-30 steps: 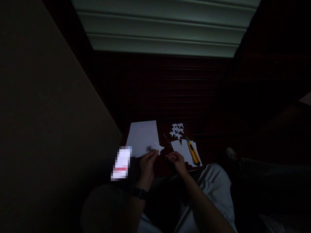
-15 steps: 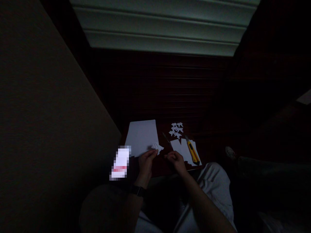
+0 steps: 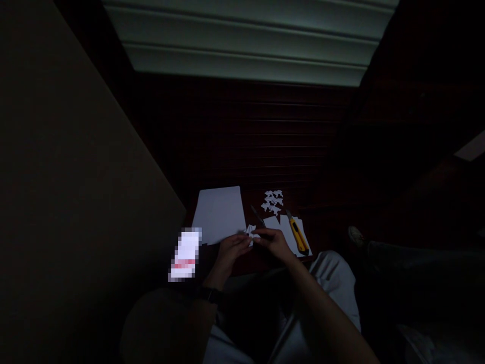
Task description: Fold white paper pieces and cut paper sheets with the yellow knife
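A small piece of folded white paper (image 3: 250, 230) is pinched between my two hands, above the front of a dark table. My left hand (image 3: 232, 248) grips its left side, the fingers closed on it. From the right, my right hand (image 3: 274, 243) holds the other side between thumb and fingers. Just beyond lies a stack of white paper sheets (image 3: 220, 212). A yellow utility knife (image 3: 298, 235) rests on cut paper pieces (image 3: 287, 230) to the right. The fine folds are too dim to make out.
Several small folded paper shapes (image 3: 273, 201) lie together at the table's back. A thin dark tool (image 3: 257, 215) sits in front of them. A blurred-out bright rectangle (image 3: 185, 254) is at left, near a wall (image 3: 76, 151). Another person's shoe (image 3: 356, 236) shows at right.
My right hand has moved left and taken hold of the folded paper, which my left hand alone held before. The paper has turned and shifted slightly right.
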`<action>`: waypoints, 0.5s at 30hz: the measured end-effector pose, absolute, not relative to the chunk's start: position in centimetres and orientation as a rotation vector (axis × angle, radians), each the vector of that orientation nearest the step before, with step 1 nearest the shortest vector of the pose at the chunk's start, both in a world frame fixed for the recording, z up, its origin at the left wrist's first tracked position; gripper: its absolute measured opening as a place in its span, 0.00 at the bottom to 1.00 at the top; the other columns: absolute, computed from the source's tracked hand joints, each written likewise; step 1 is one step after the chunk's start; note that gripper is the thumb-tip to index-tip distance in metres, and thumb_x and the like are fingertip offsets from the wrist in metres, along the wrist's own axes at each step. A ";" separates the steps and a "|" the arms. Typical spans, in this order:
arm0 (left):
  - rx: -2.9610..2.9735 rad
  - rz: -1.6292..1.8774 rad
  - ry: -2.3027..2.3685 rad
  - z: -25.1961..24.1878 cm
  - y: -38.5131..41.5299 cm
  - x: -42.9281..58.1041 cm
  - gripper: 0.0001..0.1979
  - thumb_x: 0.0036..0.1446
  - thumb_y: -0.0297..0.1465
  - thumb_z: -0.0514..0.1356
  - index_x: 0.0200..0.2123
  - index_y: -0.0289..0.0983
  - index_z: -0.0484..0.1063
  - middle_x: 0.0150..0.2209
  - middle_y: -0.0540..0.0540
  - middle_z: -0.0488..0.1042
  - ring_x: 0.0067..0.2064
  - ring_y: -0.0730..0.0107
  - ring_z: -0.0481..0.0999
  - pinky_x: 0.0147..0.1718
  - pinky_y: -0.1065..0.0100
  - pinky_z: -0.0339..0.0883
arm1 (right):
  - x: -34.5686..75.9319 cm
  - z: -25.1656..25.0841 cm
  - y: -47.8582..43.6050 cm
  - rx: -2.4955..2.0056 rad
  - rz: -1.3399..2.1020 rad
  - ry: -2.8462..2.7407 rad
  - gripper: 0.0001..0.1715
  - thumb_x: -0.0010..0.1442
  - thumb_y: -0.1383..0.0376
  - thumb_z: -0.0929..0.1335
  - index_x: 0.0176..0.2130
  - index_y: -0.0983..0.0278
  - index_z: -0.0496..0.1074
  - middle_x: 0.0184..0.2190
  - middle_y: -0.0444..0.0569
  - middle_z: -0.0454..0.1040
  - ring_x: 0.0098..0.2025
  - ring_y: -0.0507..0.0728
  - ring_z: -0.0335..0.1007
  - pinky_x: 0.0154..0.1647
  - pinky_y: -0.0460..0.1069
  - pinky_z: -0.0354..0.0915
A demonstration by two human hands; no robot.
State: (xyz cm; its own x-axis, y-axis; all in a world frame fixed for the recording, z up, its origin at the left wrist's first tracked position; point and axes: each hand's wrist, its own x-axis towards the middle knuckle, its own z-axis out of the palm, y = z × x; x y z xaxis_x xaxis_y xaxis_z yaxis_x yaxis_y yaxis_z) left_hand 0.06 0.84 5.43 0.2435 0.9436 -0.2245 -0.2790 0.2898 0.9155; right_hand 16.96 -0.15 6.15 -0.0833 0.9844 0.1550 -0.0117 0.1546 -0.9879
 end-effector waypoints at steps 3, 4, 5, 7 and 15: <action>0.935 1.018 0.954 5.9 0.8 0.4 0.13 0.43 0.33 0.65 0.33 0.32 0.71 0.35 0.43 0.74 0.38 0.64 0.74 0.39 0.60 0.69 | 16.8 5.7 -0.1 -1.101 1.125 -1.315 0.15 0.46 0.62 0.71 0.37 0.62 0.75 0.35 0.48 0.76 0.39 0.58 0.70 0.44 0.53 0.62; 0.968 1.032 0.953 6.0 0.8 0.5 0.14 0.43 0.33 0.65 0.34 0.33 0.70 0.35 0.43 0.74 0.38 0.65 0.74 0.39 0.61 0.69 | 16.7 5.6 -0.2 -1.104 1.106 -1.308 0.16 0.46 0.63 0.71 0.37 0.62 0.75 0.35 0.48 0.76 0.40 0.58 0.70 0.44 0.53 0.62; 1.005 1.047 0.955 6.1 0.8 0.6 0.14 0.44 0.33 0.65 0.35 0.34 0.69 0.35 0.44 0.74 0.37 0.65 0.75 0.38 0.62 0.69 | 16.7 5.5 -0.2 -1.105 1.088 -1.299 0.16 0.45 0.63 0.71 0.38 0.62 0.75 0.36 0.48 0.76 0.40 0.58 0.70 0.44 0.53 0.62; 1.091 1.071 0.976 6.2 0.8 0.7 0.17 0.43 0.33 0.65 0.37 0.36 0.68 0.34 0.46 0.74 0.36 0.67 0.75 0.38 0.64 0.69 | 16.6 5.3 -0.2 -1.113 1.059 -1.276 0.16 0.45 0.64 0.71 0.38 0.61 0.75 0.36 0.48 0.76 0.40 0.58 0.69 0.44 0.52 0.62; 1.264 1.091 0.983 6.8 0.5 1.1 0.16 0.46 0.35 0.63 0.39 0.36 0.69 0.35 0.44 0.75 0.39 0.66 0.74 0.40 0.66 0.67 | 16.8 5.8 -0.4 -1.088 1.182 -1.219 0.24 0.42 0.64 0.73 0.42 0.62 0.73 0.36 0.48 0.75 0.37 0.56 0.69 0.40 0.51 0.63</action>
